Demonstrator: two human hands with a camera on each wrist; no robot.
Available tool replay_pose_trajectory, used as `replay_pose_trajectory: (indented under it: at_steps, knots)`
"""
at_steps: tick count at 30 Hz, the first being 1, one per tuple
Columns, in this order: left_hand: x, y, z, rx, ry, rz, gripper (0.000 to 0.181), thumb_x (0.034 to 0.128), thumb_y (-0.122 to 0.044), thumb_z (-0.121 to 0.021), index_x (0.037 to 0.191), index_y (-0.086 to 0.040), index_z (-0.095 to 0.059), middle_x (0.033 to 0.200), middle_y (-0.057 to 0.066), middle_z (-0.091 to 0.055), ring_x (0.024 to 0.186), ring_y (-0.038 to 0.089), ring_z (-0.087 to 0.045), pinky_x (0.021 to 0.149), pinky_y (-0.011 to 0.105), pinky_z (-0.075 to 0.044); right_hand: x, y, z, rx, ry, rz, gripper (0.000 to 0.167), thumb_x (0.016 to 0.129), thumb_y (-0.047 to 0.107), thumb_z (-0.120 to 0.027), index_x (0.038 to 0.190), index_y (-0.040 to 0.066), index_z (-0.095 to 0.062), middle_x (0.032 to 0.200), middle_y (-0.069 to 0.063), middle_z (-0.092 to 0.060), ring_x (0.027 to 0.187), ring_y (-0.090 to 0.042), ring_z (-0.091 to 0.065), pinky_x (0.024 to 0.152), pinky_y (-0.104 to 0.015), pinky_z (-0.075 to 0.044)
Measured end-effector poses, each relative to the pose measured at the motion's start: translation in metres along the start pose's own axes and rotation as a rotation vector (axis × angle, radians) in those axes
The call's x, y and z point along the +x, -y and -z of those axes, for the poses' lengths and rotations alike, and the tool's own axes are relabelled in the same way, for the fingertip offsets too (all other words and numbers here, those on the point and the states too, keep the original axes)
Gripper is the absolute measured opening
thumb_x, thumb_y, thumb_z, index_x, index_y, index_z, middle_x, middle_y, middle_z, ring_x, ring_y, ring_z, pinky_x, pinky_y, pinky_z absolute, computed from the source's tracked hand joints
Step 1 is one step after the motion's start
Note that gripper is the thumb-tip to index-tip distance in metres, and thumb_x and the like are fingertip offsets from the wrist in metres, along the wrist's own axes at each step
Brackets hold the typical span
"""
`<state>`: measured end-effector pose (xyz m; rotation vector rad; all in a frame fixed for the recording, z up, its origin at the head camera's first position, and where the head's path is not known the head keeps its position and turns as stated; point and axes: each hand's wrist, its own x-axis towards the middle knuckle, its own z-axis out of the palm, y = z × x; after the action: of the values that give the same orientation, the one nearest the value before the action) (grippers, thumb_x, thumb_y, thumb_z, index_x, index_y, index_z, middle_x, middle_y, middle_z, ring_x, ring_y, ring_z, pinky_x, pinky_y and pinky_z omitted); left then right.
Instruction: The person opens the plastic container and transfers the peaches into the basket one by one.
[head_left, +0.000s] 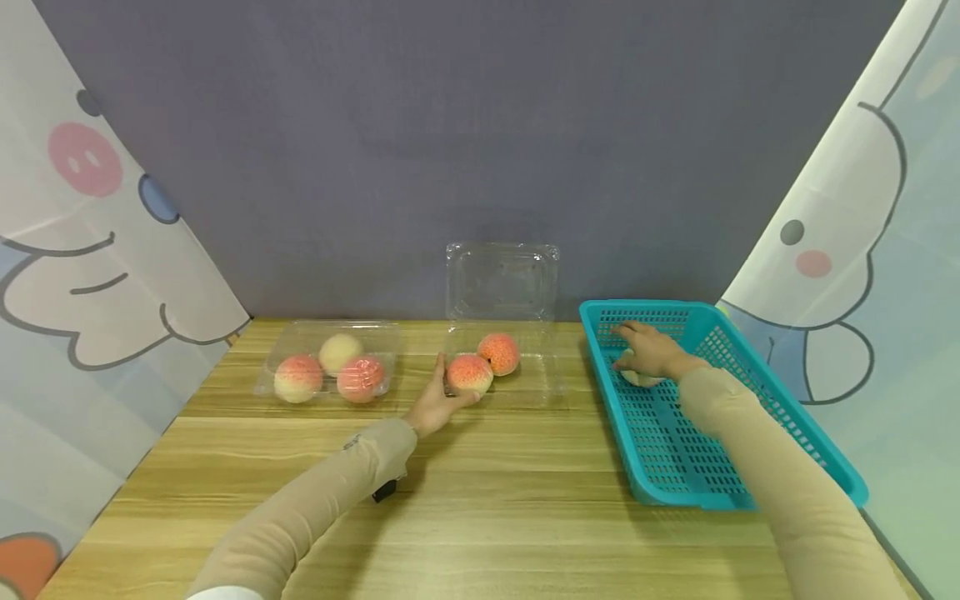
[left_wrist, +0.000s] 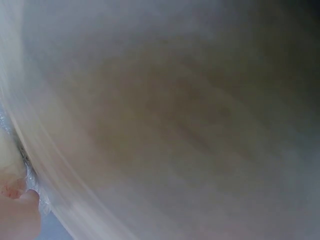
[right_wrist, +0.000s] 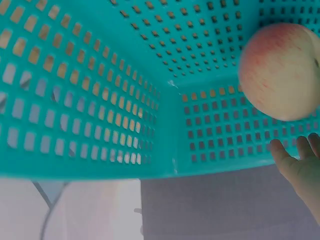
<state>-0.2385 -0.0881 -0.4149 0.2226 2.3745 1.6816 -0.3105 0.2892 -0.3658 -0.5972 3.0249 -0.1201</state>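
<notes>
In the head view my left hand (head_left: 435, 407) grips a red and yellow peach (head_left: 469, 373) inside an open clear clamshell, thumb on its near side, fingers at its left. A second peach (head_left: 500, 354) sits behind and to the right. My right hand (head_left: 651, 350) is inside the teal basket (head_left: 637, 467), over a pale peach (head_left: 639, 379). The right wrist view has this peach (right_wrist: 280, 72) on the basket mesh, with spread fingertips of the hand (right_wrist: 302, 172) beside it; contact cannot be told. The left wrist view is mostly blurred, with part of a thumb (left_wrist: 20, 215) at lower left.
Left on the wooden table (head_left: 480, 517) stands another clear container (head_left: 390, 333) with three peaches, one pale (head_left: 340, 353) and two reddish. The raised lid (head_left: 502, 283) of the middle clamshell leans by the grey backdrop (head_left: 480, 125). A dark object (head_left: 385, 491) shows under the left sleeve.
</notes>
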Motion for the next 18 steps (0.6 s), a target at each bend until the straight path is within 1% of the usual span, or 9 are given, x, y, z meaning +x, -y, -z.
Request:
replay_pose_trajectory:
  at_steps: [4, 7, 13, 17, 18]
  knots:
    - [-0.001, 0.001, -0.001, 0.001, 0.002, 0.002, 0.101, 0.0856, -0.025, -0.065, 0.145, -0.005, 0.015, 0.151, 0.026, -0.004, 0.136, 0.04, -0.021, 0.109, 0.052, -0.025, -0.003, 0.005, 0.007, -0.038, 0.014, 0.008, 0.073, 0.081, 0.034, -0.067, 0.138, 0.001, -0.036, 0.142, -0.026, -0.031, 0.127, -0.049, -0.028, 0.094, -0.069, -0.03]
    - [-0.001, 0.001, 0.0, -0.004, 0.003, 0.003, 0.101, 0.0857, -0.024, -0.065, 0.145, -0.006, 0.015, 0.151, 0.026, -0.004, 0.135, 0.04, -0.022, 0.109, 0.052, -0.026, -0.006, 0.01, 0.014, -0.073, 0.014, 0.011, 0.07, 0.081, 0.035, -0.067, 0.137, 0.002, -0.039, 0.141, -0.026, -0.033, 0.126, -0.049, -0.03, 0.093, -0.068, -0.031]
    - [0.001, 0.002, 0.0, -0.005, 0.01, -0.002, 0.102, 0.0855, -0.025, -0.065, 0.144, -0.006, 0.016, 0.151, 0.025, -0.003, 0.137, 0.038, -0.019, 0.11, 0.05, -0.024, -0.015, 0.022, 0.031, -0.13, -0.029, 0.031, 0.06, 0.083, 0.029, -0.066, 0.133, 0.002, -0.045, 0.135, -0.026, -0.041, 0.122, -0.047, -0.037, 0.092, -0.063, -0.037]
    - [0.005, 0.005, 0.001, 0.004, 0.0, -0.009, 0.102, 0.085, -0.024, -0.065, 0.144, -0.003, 0.016, 0.15, 0.027, -0.004, 0.135, 0.04, -0.021, 0.109, 0.051, -0.026, -0.019, 0.029, 0.045, -0.229, -0.061, 0.072, 0.054, 0.083, 0.025, -0.066, 0.128, 0.0, -0.049, 0.128, -0.024, -0.048, 0.116, -0.045, -0.045, 0.088, -0.059, -0.042]
    - [0.007, 0.008, 0.0, 0.0, -0.005, -0.011, 0.103, 0.0847, -0.024, -0.066, 0.144, -0.004, 0.015, 0.15, 0.027, -0.005, 0.135, 0.04, -0.022, 0.108, 0.052, -0.026, -0.019, 0.03, 0.048, -0.257, -0.074, 0.083, 0.052, 0.083, 0.025, -0.066, 0.126, 0.0, -0.051, 0.124, -0.023, -0.05, 0.113, -0.044, -0.047, 0.086, -0.058, -0.044]
